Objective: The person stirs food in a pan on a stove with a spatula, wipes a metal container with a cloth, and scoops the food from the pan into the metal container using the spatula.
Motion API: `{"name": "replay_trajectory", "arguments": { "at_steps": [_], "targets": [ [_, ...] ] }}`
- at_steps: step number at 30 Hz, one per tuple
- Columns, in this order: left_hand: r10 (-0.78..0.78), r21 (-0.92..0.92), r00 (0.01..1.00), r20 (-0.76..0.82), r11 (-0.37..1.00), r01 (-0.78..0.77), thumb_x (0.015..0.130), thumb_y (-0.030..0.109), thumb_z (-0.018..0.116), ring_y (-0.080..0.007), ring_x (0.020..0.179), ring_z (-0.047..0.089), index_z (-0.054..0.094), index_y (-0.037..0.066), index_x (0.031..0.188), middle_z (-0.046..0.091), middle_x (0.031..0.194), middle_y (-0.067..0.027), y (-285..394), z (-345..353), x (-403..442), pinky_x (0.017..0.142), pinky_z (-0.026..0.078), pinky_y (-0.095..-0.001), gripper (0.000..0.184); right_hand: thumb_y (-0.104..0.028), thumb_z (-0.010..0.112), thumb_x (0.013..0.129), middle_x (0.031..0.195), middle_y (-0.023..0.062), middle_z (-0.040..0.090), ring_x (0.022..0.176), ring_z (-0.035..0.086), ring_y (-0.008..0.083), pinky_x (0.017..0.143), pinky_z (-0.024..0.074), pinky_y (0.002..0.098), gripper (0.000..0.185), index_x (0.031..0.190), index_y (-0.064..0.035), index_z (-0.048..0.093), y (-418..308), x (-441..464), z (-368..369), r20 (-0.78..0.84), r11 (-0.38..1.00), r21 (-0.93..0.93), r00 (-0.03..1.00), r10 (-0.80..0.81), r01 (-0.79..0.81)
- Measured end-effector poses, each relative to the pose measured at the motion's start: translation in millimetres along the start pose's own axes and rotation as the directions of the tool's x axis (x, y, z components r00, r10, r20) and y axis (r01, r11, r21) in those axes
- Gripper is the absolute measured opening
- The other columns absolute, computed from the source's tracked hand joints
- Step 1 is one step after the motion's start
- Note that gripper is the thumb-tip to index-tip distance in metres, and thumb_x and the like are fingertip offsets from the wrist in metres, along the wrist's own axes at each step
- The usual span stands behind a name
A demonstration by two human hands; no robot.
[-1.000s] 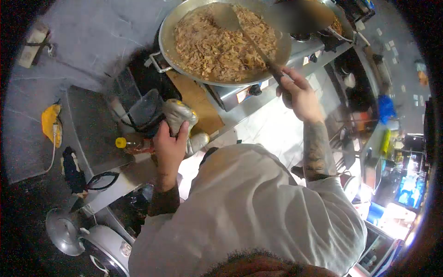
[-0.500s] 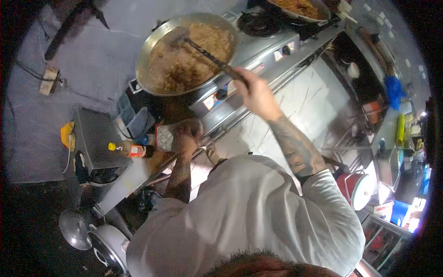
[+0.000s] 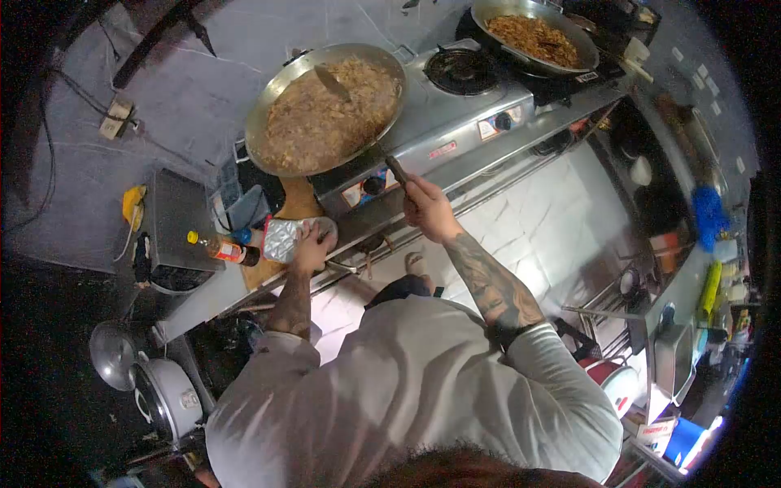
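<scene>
A wide metal pan (image 3: 260, 106) full of browned, shredded food (image 3: 325, 118) sits on the stove. My right hand (image 3: 431, 210) is closed round the dark handle of a spatula (image 3: 332, 83), whose blade lies in the food. To the left, my left hand (image 3: 311, 246) rests on a silvery quilted mitt or cloth (image 3: 285, 237) on the wooden board; its fingers are spread over the cloth, and whether they grip it is unclear. Beside the cloth lies a bottle with a yellow cap (image 3: 228, 249).
A second pan of food (image 3: 533, 39) stands at the upper right, past a bare burner (image 3: 461, 71). Clear containers (image 3: 244, 207) and a grey metal box (image 3: 181, 232) are on the left. A rice cooker (image 3: 172, 400) stands lower left.
My left hand has gone from holding up the silvery mitt to resting on it at the board. My right hand has moved left and down with the spatula. The view has shifted.
</scene>
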State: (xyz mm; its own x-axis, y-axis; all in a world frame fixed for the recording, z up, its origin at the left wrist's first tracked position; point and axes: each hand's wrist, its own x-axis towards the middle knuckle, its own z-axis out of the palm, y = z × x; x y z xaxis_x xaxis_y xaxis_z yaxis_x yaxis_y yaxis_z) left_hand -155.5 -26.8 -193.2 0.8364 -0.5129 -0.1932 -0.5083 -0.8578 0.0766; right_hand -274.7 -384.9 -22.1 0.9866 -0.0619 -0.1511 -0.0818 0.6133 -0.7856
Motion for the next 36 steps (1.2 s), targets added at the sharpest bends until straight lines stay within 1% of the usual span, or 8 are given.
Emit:
{"name": "replay_trajectory", "arguments": {
  "at_steps": [2,6,13,15,20,26,31,36],
  "targets": [
    [-0.242,-0.323,0.970,-0.010,0.919,0.226,0.087,0.057,0.050,-0.0454,0.139,0.015,0.032,0.006,0.144,0.018,0.152,-0.0229,28.1,-26.1,-5.2,0.114,0.013,-0.0481,0.078,-0.027,0.047,0.099,0.066,-0.0022,0.042,0.052,0.039,0.0095,0.045,0.0295,0.0237,0.028,0.120,-0.0081,0.050,1.9,4.6,-17.7,-0.015,0.992,0.040,0.993,-0.119,0.119],
    [-0.163,-0.148,0.977,-0.140,0.979,0.142,0.087,0.055,0.052,-0.0434,0.140,0.011,0.028,0.005,0.145,0.014,0.153,-0.0221,31.9,-13.9,-11.5,0.111,0.011,-0.0560,0.080,-0.033,0.046,0.099,0.071,-0.0013,0.047,0.055,0.042,0.0086,0.047,0.0329,0.0221,0.036,0.122,-0.0063,0.049,-31.2,15.1,-49.6,-0.143,0.926,-0.094,0.915,-0.377,0.367],
    [-0.144,-0.074,0.978,-0.149,0.988,0.134,0.088,0.056,0.049,-0.0450,0.140,0.008,0.023,0.003,0.146,0.012,0.153,-0.0243,24.3,7.3,-11.3,0.111,0.006,-0.0570,0.083,-0.038,0.046,0.098,0.064,-0.0025,0.048,0.047,0.040,0.0063,0.041,0.0297,0.0210,0.035,0.110,-0.0069,0.057,-64.4,85.0,-129.2,-0.436,0.948,-0.316,0.882,-0.178,0.036],
    [-0.012,0.288,0.982,-0.188,0.955,0.067,0.089,0.055,0.047,-0.0454,0.139,0.011,0.023,0.004,0.146,0.012,0.152,-0.0246,14.6,19.1,-7.6,0.111,0.007,-0.0568,0.081,-0.028,0.055,0.094,0.066,-0.0005,0.051,0.050,0.044,0.0076,0.039,0.0327,0.0228,0.026,0.108,-0.0061,0.057,-63.8,113.4,-121.2,-0.385,0.942,-0.337,0.912,-0.140,0.003],
    [-0.037,-0.392,0.898,-0.439,0.907,-0.154,0.091,0.044,0.053,-0.0435,0.136,0.018,0.036,0.003,0.140,0.029,0.144,-0.0255,45.4,-31.7,-3.7,0.109,0.016,-0.0548,0.066,-0.018,0.064,0.084,0.068,0.0035,0.056,0.053,0.053,0.0124,0.043,0.0487,0.0277,0.028,0.106,-0.0018,0.056,-37.4,188.3,-124.6,-0.391,0.805,-0.557,0.920,-0.038,-0.204],
    [-0.257,-0.582,0.930,-0.263,0.811,0.059,0.090,0.037,0.056,-0.0372,0.123,0.031,0.040,0.002,0.136,0.039,0.130,-0.0213,69.1,-78.2,1.1,0.102,0.026,-0.0496,0.060,-0.020,0.062,0.082,0.060,0.0065,0.057,0.049,0.058,0.0172,0.048,0.0514,0.0334,0.025,0.097,0.0005,0.060,-49.0,188.7,-107.7,-0.431,0.693,-0.673,0.898,-0.086,-0.257],
    [-0.420,-0.678,0.897,-0.139,0.700,0.222,0.090,0.031,0.059,-0.0319,0.113,0.041,0.044,0.001,0.133,0.048,0.118,-0.0178,101.8,-124.8,9.9,0.096,0.034,-0.0453,0.055,-0.023,0.065,0.081,0.087,0.0226,0.061,0.078,0.064,0.0361,0.072,0.0517,0.0453,0.039,0.111,0.0003,0.054,-41.4,185.6,-129.7,-0.045,0.004,-0.999,0.948,-0.315,-0.047],
    [-0.264,-0.688,0.932,0.249,0.629,0.363,0.090,0.025,0.061,-0.0266,0.102,0.052,0.048,0.000,0.130,0.057,0.107,-0.0143,166.1,-137.1,14.7,0.090,0.042,-0.0409,0.050,-0.028,0.065,0.082,0.118,0.0235,0.050,0.093,0.060,0.0402,0.079,0.0500,0.0464,0.047,0.119,-0.0028,0.052,-52.5,174.6,-136.4,-0.020,-0.006,-1.000,0.946,-0.324,-0.023]
  ]
}}
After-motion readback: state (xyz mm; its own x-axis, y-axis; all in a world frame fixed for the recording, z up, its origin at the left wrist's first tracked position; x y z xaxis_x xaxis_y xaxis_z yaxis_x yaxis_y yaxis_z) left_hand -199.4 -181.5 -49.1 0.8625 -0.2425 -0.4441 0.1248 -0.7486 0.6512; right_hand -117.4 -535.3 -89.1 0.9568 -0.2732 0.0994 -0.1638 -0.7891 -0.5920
